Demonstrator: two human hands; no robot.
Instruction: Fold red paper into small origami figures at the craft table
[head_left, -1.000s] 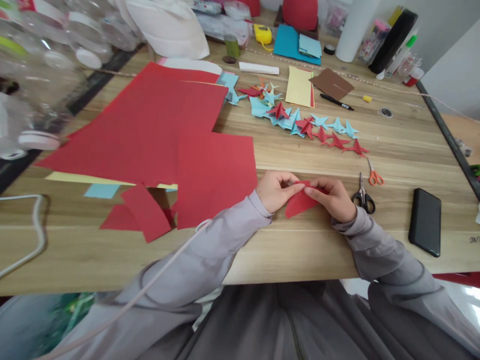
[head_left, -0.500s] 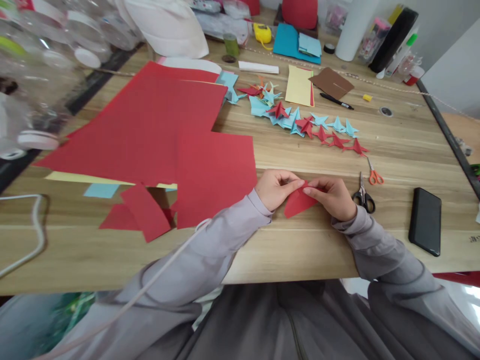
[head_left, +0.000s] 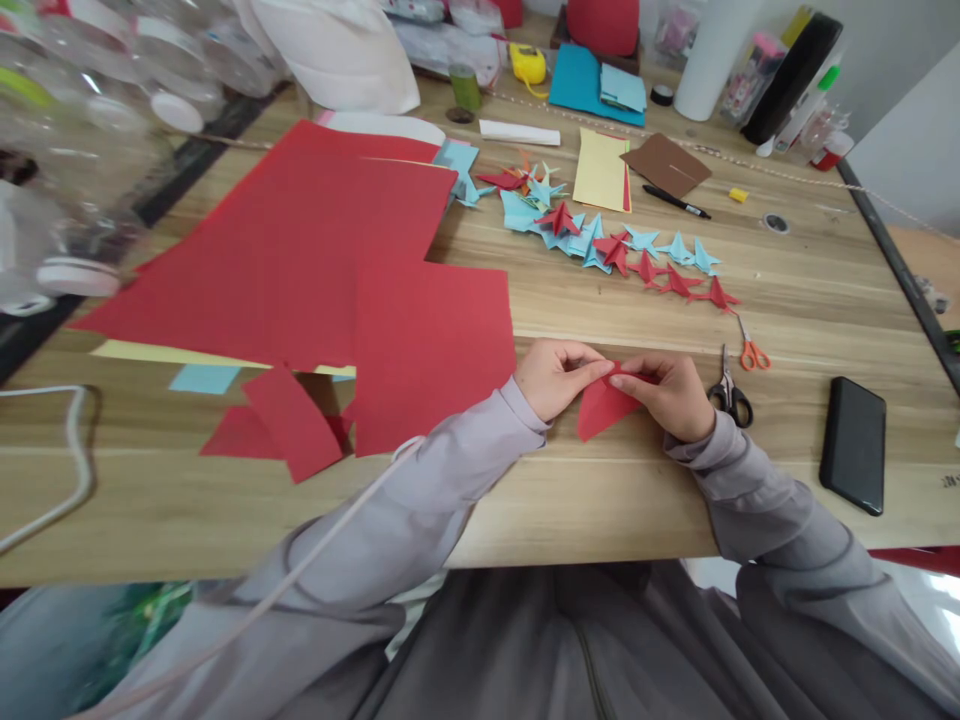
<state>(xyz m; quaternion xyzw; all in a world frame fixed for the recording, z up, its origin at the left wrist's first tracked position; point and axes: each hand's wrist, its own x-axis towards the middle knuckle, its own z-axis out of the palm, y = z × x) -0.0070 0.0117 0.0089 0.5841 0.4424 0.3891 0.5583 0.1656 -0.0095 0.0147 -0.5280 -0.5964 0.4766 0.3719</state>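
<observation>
A small folded piece of red paper (head_left: 600, 410) lies on the wooden table (head_left: 585, 500) near its front edge. My left hand (head_left: 551, 378) pinches its upper left edge with closed fingers. My right hand (head_left: 667, 395) grips its upper right side, fingers curled over it. Both hands rest on the table, close together, with the paper's lower point sticking out between them.
Large red sheets (head_left: 315, 270) and red scraps (head_left: 289, 425) lie to the left. A row of folded red and blue paper figures (head_left: 630, 255) runs behind my hands. Black scissors (head_left: 729, 392), orange scissors (head_left: 750, 350) and a black phone (head_left: 853, 443) lie at right.
The folded red piece has been narrowed a little between my fingers. Both hands stay in nearly the same spot.
</observation>
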